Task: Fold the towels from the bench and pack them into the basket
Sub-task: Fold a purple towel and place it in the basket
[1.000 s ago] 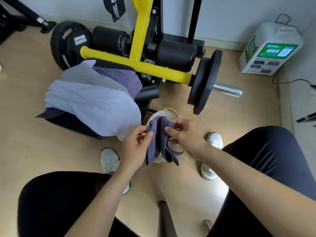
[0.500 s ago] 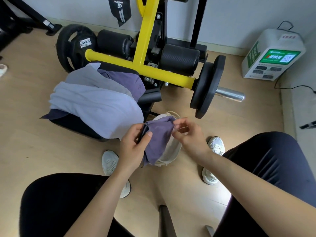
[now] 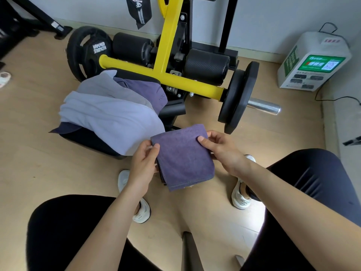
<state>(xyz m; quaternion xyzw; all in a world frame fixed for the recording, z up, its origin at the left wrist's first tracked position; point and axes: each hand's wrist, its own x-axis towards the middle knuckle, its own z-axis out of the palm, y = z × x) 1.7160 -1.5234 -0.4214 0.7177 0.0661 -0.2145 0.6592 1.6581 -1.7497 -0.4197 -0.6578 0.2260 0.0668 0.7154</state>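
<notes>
A dark purple towel [image 3: 182, 157] is folded into a flat square and held in the air between my knees. My left hand [image 3: 143, 165] pinches its left edge with the thumb on top. My right hand [image 3: 220, 149] pinches its upper right corner. The towel covers the basket below it almost fully; only a sliver of pale rim [image 3: 192, 186] shows under its lower edge. On the black bench pad [image 3: 88, 138] lie a pale lilac towel [image 3: 109, 114], a grey one [image 3: 101, 85] and another purple one [image 3: 148, 90], all loose and unfolded.
A yellow gym machine frame [image 3: 166, 75] with black weight plates [image 3: 238, 98] and foam rollers stands behind the bench. A white box with a green screen [image 3: 314, 61] sits at the right wall. My white shoes [image 3: 241, 196] rest on the wooden floor.
The crumpled purple towel has been spread and flattened into a neat folded square. Both hands moved apart to its edges, and it now hides the basket that showed before.
</notes>
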